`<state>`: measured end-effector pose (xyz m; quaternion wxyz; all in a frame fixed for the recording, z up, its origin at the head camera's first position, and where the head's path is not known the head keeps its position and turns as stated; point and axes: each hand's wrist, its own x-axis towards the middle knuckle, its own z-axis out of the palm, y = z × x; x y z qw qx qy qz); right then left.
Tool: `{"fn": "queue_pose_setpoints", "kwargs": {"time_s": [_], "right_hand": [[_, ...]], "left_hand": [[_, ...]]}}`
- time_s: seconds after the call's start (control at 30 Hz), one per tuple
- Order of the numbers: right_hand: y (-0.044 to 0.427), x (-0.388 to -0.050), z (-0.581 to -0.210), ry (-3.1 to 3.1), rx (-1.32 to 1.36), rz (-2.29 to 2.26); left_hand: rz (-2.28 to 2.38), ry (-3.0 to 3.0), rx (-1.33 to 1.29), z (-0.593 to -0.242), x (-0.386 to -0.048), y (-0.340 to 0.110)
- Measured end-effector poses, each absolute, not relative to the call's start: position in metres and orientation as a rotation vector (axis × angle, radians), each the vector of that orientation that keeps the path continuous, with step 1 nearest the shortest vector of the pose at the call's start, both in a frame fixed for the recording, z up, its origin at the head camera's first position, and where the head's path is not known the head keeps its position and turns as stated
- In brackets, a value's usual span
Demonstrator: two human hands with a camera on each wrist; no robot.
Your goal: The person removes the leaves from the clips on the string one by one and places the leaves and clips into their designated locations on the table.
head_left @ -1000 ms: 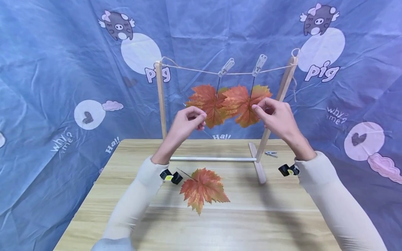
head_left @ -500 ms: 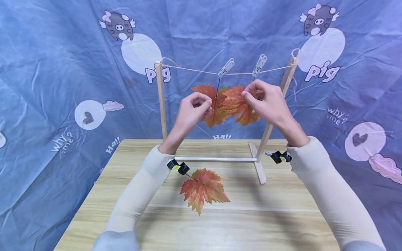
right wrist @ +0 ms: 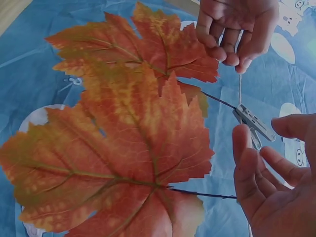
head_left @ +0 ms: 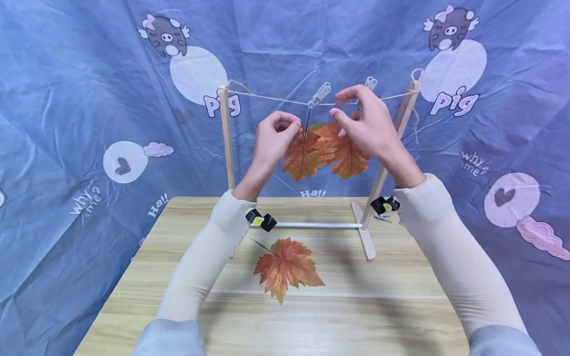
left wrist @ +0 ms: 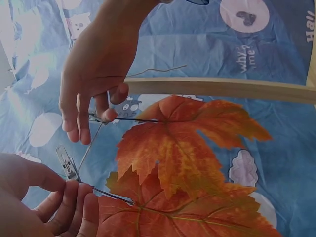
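Note:
Two orange-red artificial maple leaves hang from a string (head_left: 276, 99) by white clothespins. My left hand (head_left: 277, 137), fingers loosely curled, hovers beside the stem of the left leaf (head_left: 300, 159); no object shows in its grasp. My right hand (head_left: 369, 123) is raised in front of the right leaf (head_left: 349, 160), thumb and index finger apart. It partly covers the right clothespin (head_left: 370, 83). In the right wrist view, its fingers are close to the left clothespin (right wrist: 254, 122), which grips the farther leaf's stem. A third maple leaf (head_left: 289, 267) lies on the table.
The string is tied between two wooden posts, the left post (head_left: 226, 138) and right post (head_left: 407, 111), joined by a white bar (head_left: 311, 225). A loose clothespin (head_left: 383, 218) lies on the wooden table (head_left: 347, 321) behind my right wrist. A blue printed cloth (head_left: 276, 44) hangs behind.
Both hands have risen toward the string. My left hand has moved slightly right; my right hand has moved left, and its thumb and index finger have spread. The leaves still hang.

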<state>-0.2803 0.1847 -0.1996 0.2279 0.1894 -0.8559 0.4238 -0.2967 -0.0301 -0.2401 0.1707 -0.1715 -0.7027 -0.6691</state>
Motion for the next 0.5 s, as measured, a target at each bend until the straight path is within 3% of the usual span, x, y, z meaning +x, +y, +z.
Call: {"fn": "queue_pose_setpoints", "kwargs": {"time_s": [0.5], "right_hand": [[0.175,-0.296,-0.174,-2.473,0.472,1.237]], "left_hand": [[-1.618,-2.177,-0.348,-0.219,-0.308,-0.016]]}}
